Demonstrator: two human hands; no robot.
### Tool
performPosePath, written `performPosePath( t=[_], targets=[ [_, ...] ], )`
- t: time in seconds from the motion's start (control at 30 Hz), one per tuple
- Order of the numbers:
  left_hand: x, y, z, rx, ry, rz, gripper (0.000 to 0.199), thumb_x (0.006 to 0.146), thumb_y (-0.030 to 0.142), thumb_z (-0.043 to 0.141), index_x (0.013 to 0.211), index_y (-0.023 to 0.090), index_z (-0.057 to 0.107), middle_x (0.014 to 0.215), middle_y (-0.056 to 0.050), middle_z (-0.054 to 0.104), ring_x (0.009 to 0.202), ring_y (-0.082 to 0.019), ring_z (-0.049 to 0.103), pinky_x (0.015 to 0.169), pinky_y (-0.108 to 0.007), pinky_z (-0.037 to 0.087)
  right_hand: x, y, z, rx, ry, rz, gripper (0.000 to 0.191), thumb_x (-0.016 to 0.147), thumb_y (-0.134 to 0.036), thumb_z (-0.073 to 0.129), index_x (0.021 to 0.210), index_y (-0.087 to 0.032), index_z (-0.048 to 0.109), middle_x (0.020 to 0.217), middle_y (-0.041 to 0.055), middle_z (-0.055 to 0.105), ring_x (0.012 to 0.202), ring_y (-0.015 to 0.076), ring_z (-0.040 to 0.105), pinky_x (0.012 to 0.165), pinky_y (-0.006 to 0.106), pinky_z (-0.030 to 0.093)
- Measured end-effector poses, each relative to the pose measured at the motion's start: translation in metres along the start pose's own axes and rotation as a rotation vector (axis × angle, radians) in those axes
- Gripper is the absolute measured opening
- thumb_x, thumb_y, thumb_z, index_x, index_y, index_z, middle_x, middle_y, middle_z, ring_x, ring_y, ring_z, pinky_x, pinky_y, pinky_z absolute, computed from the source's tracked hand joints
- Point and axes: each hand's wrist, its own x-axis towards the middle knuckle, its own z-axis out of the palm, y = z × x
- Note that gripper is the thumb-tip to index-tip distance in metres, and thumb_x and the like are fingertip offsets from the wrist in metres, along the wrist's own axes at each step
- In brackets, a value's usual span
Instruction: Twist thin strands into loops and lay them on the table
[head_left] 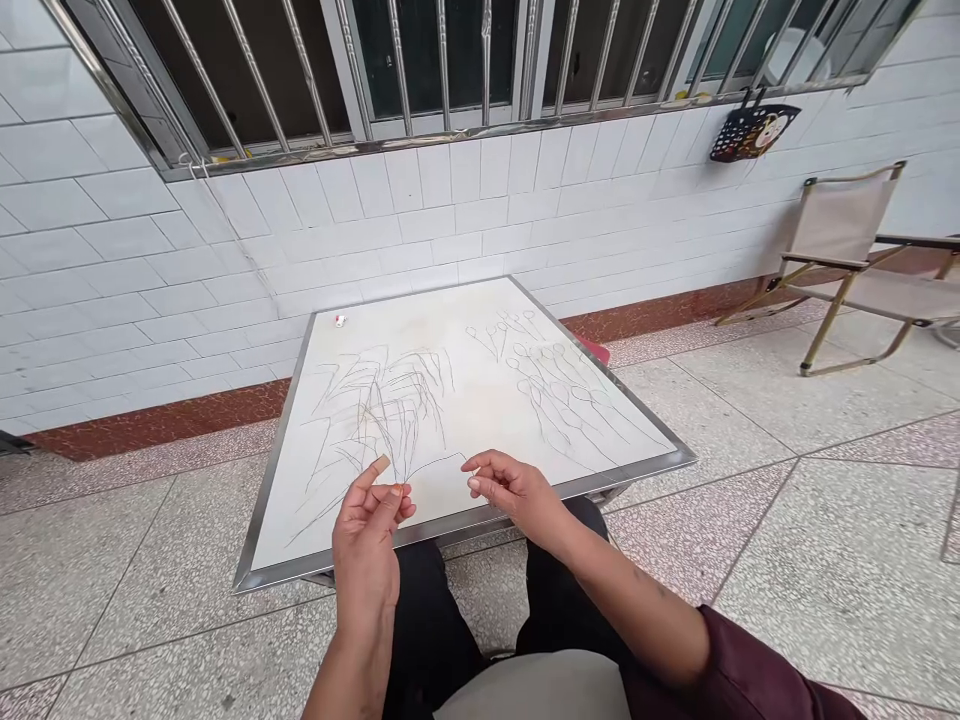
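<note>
This looks like a home's courtyard or porch, judging by the barred windows (pixel 442 60) above the tiled wall (pixel 465 220) at the far edge of the table (pixel 435 300), the speckled floor (pixel 847 540) around it, and the fabric chair (pixel 836 225) and hanging bag (pixel 752 133) beyond its far right corner.

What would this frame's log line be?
left hand: pinching thin wire | right hand: at wire's bent end | table: other wires lying

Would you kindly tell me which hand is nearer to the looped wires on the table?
Right. The right hand is on the near side of the looped wires; the left hand is farther left, by the bent wires.
</note>
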Motion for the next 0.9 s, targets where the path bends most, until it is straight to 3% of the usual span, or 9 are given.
performPosePath(
  t=[0.23, 0.37, 0.5, 0.67, 0.8, 0.9],
  targets=[
    [0.001, 0.005, -0.001, 0.006, -0.001, 0.008, 0.056, 0.064, 0.035, 0.085, 0.115, 0.021, 0.068, 0.077, 0.001, 0.065, 0.084, -0.017, 0.064, 0.072, -0.027, 0.051, -0.005, 0.001, -0.001, 0.112, -0.004, 0.060, 0.021, 0.084, -0.039, 0.062, 0.094, -0.021, 0.067, 0.074, -0.0004, 0.065, 0.059, 0.0111, 0.047, 0.056, 0.025, 0.036],
    [-0.002, 0.004, 0.002, 0.049, -0.102, 0.009, 0.062, 0.072, 0.038, 0.081, 0.128, 0.025, 0.060, 0.103, -0.006, 0.071, 0.096, -0.019, 0.064, 0.077, -0.031, 0.051, -0.007, -0.006, -0.006, 0.317, 0.002, 0.083, 0.028, 0.082, -0.045, 0.067, 0.091, -0.019, 0.065, 0.072, -0.0014, 0.062, 0.057, 0.0091, 0.044, 0.053, 0.023, 0.033],
    [-0.007, -0.010, 0.011, 0.052, -0.169, -0.064, 0.060, 0.069, 0.034, 0.083, 0.125, 0.025, 0.062, 0.117, -0.010, 0.070, 0.098, -0.019, 0.063, 0.078, -0.030, 0.049, -0.011, -0.012, -0.008, 0.435, -0.024, 0.078, 0.032, 0.081, -0.049, 0.069, 0.091, -0.018, 0.065, 0.072, -0.0017, 0.061, 0.055, 0.0079, 0.041, 0.051, 0.022, 0.030],
    [-0.011, -0.024, 0.031, 0.025, -0.270, -0.179, 0.049, 0.066, 0.031, 0.086, 0.111, 0.019, 0.071, 0.105, -0.011, 0.075, 0.093, -0.018, 0.065, 0.075, -0.027, 0.044, -0.017, -0.008, -0.001, 0.445, -0.107, 0.089, 0.033, 0.081, -0.049, 0.071, 0.087, -0.017, 0.064, 0.073, -0.0018, 0.063, 0.056, 0.0073, 0.044, 0.052, 0.022, 0.030],
    [-0.012, -0.023, 0.039, -0.012, -0.231, -0.163, 0.048, 0.059, 0.026, 0.088, 0.104, 0.018, 0.074, 0.081, -0.004, 0.074, 0.083, -0.016, 0.065, 0.073, -0.026, 0.043, -0.022, -0.006, 0.006, 0.484, -0.168, 0.106, 0.032, 0.081, -0.049, 0.071, 0.084, -0.017, 0.063, 0.074, -0.0016, 0.065, 0.056, 0.0071, 0.044, 0.052, 0.021, 0.029],
    [-0.012, -0.021, 0.040, -0.046, -0.200, -0.140, 0.051, 0.058, 0.022, 0.088, 0.107, 0.019, 0.073, 0.076, 0.000, 0.070, 0.075, -0.012, 0.063, 0.070, -0.024, 0.043, -0.025, -0.007, 0.008, 0.522, -0.190, 0.117, 0.033, 0.081, -0.049, 0.071, 0.084, -0.017, 0.063, 0.072, -0.0020, 0.064, 0.055, 0.0068, 0.042, 0.051, 0.021, 0.029]
  ],
)
